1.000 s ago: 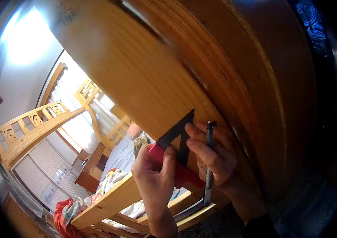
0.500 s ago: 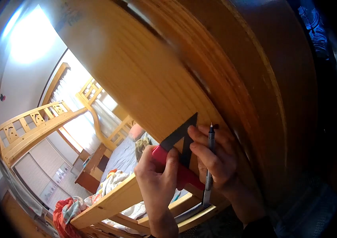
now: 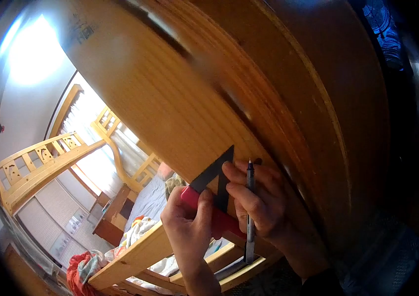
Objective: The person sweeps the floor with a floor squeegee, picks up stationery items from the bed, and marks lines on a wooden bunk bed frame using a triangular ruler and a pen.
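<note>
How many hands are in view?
2: the left hand grips the square; the right hand, beside it, holds the pen. No others show.

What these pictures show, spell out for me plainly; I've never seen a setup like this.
There is no machine here, just a person's two bare hands. The only view comes from a camera worn on that person's head, looking forward and down. The left hand grips the red handle of a black triangular square, which lies against a wooden board. The right hand holds a pen, tip pointing up in the picture, while that hand's fingers seem to rest on the square. Beyond stands a wooden bunk bed.
</note>
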`<state>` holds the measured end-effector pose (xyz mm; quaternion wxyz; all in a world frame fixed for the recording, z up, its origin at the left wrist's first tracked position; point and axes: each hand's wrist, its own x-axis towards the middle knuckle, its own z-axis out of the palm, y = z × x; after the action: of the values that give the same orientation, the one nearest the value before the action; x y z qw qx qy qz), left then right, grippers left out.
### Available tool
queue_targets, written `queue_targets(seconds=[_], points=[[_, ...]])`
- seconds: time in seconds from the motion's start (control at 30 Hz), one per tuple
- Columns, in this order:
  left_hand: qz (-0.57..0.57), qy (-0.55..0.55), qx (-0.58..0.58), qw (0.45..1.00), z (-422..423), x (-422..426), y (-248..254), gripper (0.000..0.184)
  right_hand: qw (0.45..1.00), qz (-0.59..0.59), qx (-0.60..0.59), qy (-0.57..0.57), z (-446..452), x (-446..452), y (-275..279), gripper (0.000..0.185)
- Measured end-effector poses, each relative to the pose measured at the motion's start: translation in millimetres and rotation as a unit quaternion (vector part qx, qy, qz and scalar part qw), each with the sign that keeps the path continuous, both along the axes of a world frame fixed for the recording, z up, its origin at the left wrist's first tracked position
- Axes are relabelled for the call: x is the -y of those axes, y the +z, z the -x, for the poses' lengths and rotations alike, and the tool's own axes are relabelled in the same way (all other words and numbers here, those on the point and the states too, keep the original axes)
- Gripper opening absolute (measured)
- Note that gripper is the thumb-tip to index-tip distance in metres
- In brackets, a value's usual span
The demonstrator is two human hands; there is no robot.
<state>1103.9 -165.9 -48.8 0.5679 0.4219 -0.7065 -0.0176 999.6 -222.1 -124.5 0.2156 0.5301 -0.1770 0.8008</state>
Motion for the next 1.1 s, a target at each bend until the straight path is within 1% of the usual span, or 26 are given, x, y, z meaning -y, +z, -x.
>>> queue_targets(seconds=[0.1, 0.33, 0.53, 0.63, 0.7, 0.73, 0.8, 0.83, 0.9, 0.93, 1.0, 1.03, 1.1], points=[[0.006, -0.026, -0.008, 1.000, -5.5, 4.6, -2.7, 0.011, 1.000, -0.007, -0.013, -0.010, 4.2, -2.5, 0.4, 0.019], [0.003, -0.019, -0.004, 1.000, -3.3, 2.1, -1.5, 0.010, 1.000, 0.009, 0.002, -0.019, 1.4, 0.1, 1.2, 0.018], [0.000, -0.024, -0.007, 1.000, -2.6, 1.5, -1.2, 0.010, 1.000, -0.004, 0.000, -0.028, 2.3, -1.9, 2.0, 0.017], [0.004, -0.019, -0.004, 1.000, -1.3, 1.8, -1.6, 0.009, 1.000, 0.008, -0.012, -0.025, 3.3, 0.7, 1.7, 0.019], [0.024, -0.026, -0.007, 0.999, -0.2, 1.8, -2.1, 0.010, 1.000, 0.026, 0.010, 0.007, 3.3, 0.8, 3.2, 0.025], [0.026, -0.027, -0.008, 0.999, -1.3, 2.4, -2.7, 0.010, 1.000, 0.028, 0.009, 0.006, 3.2, -0.4, 4.0, 0.025], [-0.007, -0.008, -0.015, 1.000, -5.6, 4.0, -4.4, 0.011, 0.980, 0.036, 0.064, 0.186, 3.0, -5.6, 6.1, 0.028], [-0.005, -0.008, -0.016, 1.000, -6.4, 4.3, -4.0, 0.011, 0.980, 0.037, 0.062, 0.186, 8.8, -12.4, 8.6, 0.028], [0.005, 0.003, 0.011, 1.000, -6.7, 4.5, -3.3, 0.012, 0.980, -0.039, 0.007, 0.197, 25.1, -29.4, 14.7, 0.027], [-0.001, 0.010, 0.010, 1.000, -5.3, 2.8, -1.9, 0.012, 0.979, -0.039, 0.005, 0.198, 25.1, -30.7, 22.0, 0.027], [0.010, 0.000, 0.014, 1.000, -4.3, 2.6, -0.8, 0.012, 0.933, -0.006, 0.003, 0.359, 21.4, -31.3, 37.8, 0.020], [0.020, -0.010, 0.019, 1.000, -3.9, 2.5, -0.3, 0.013, 0.933, -0.006, 0.002, 0.359, 19.0, -30.3, 39.3, 0.020], [0.022, -0.001, 0.024, 0.999, -4.6, 2.9, -0.6, 0.012, 0.941, -0.050, 0.004, 0.334, 12.4, -24.9, 38.8, 0.018]])
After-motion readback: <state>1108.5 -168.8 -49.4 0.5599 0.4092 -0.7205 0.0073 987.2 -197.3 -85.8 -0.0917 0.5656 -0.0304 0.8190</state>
